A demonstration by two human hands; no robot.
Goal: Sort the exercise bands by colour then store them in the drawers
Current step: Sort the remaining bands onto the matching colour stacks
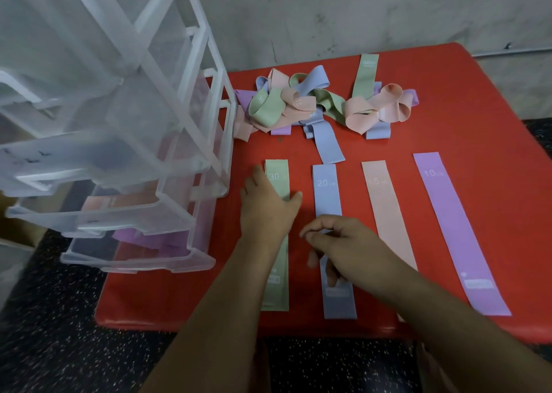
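Note:
Four flat bands lie side by side on the red table (448, 72): green (276, 291), blue (327, 195), pink (385, 210) and purple (454, 225). My left hand (267, 210) presses flat on the green band, fingers spread. Over the blue band's lower half hovers my right hand (337, 243), fingers loosely curled with nothing clearly gripped. A tangled heap of mixed bands (286, 102) lies at the back, with a second tangle (379, 108) to its right.
A clear plastic drawer unit (134, 141) stands on the table's left side, its lower drawers pulled out. One drawer (119, 210) holds pink bands, the bottom one (149, 246) purple bands. A grey wall rises behind; speckled dark floor lies below.

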